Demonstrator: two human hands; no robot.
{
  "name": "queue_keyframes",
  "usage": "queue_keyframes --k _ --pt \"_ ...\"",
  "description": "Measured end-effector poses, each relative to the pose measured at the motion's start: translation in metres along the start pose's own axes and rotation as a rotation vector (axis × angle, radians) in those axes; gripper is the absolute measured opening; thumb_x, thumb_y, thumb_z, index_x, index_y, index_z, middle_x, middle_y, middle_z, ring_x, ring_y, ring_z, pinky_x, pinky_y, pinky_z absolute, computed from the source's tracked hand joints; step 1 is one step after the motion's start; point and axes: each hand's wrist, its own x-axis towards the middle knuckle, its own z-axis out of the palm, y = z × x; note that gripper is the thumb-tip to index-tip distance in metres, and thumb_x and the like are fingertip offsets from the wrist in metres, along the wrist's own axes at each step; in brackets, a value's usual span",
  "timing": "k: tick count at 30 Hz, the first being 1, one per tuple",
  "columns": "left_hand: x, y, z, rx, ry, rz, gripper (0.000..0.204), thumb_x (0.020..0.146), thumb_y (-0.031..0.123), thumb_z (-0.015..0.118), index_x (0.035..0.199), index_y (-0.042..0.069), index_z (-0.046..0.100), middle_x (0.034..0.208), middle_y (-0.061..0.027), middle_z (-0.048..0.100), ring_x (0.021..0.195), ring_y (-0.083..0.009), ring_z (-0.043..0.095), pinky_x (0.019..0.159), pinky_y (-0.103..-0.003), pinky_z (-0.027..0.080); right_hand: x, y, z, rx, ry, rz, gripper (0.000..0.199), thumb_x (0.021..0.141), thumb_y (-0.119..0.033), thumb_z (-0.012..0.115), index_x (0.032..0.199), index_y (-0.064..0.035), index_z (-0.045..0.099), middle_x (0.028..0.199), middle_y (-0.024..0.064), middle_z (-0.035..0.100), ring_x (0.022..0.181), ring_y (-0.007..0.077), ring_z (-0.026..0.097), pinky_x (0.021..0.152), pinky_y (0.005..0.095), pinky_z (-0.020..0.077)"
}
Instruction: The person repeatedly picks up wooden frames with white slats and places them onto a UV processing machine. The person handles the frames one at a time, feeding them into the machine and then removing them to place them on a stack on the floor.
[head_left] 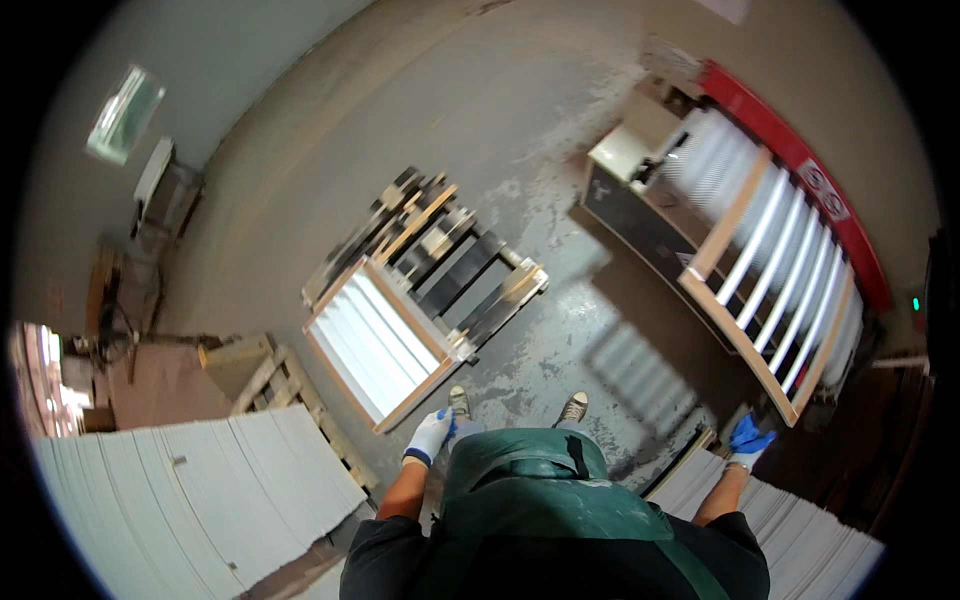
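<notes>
My left hand (430, 437), in a white glove with blue fingertips, hangs beside the near corner of a wood-edged white panel frame (375, 345). Its fingers are loosely bent, and nothing shows in them. The panel frame lies tilted against a dark slatted pallet (460, 275). On the right, my right hand (746, 446) is held out with its blue-coated fingers apart, holding nothing that I can see. Just beyond it is the near corner of a wooden frame with white slats (740, 350). That slatted frame leans over a dark-sided bench or machine (635, 215).
White stacked sheets (200, 490) stand at lower left, with more white sheets (800, 535) at lower right. A wooden pallet (300, 400) and a cardboard box (237, 367) are on the left. Behind the slatted frame are a translucent wrapped roll (715, 165) and a red curved panel (795, 160).
</notes>
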Motion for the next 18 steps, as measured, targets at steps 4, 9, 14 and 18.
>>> queue_keyframes --k 4,9,14,18 --pt "0.000 -0.166 -0.021 0.387 0.073 0.061 0.041 0.104 0.033 0.039 0.111 0.001 0.063 0.099 -0.0245 0.068 0.097 -0.0423 0.065 0.089 -0.047 0.050 -0.040 0.131 0.006 -0.279 -0.056 0.741 0.047 0.090 -0.068 0.051 0.070 -0.0251 0.055 0.056 -0.0023 0.041 0.056 0.0194 0.043 0.049 0.0334 0.0341" --pt "0.053 -0.290 -0.074 0.492 -0.023 -0.170 0.044 0.098 0.016 0.046 0.139 -0.001 0.045 0.118 -0.0259 0.063 0.111 -0.0410 0.060 0.095 -0.045 0.049 -0.167 0.369 0.128 -1.139 -0.345 0.958 0.058 0.095 -0.058 0.054 0.117 -0.0041 0.053 0.099 0.0207 0.066 0.079 0.0359 0.067 0.068 0.0493 0.0561" --pt "0.123 -0.391 -0.093 -0.196 0.359 -0.571 0.060 0.098 0.044 0.048 0.136 -0.002 0.051 0.134 -0.0301 0.055 0.123 -0.0474 0.051 0.103 -0.048 0.042 -0.270 0.595 0.209 -1.429 -0.671 0.871 0.039 0.096 -0.038 0.062 0.117 -0.0036 0.061 0.082 0.0098 0.066 0.058 0.0203 0.063 0.052 0.0345 0.0517" --pt "0.178 -0.460 -0.109 -0.258 0.490 -0.666 0.071 0.098 0.047 0.048 0.139 -0.009 0.044 0.139 -0.0326 0.050 0.129 -0.0463 0.047 0.109 -0.048 0.038 -0.288 0.757 0.190 -1.667 -0.979 0.600 0.041 0.094 -0.041 0.063 0.115 -0.0055 0.064 0.087 0.0113 0.068 0.077 0.0280 0.067 0.068 0.0375 0.0525"
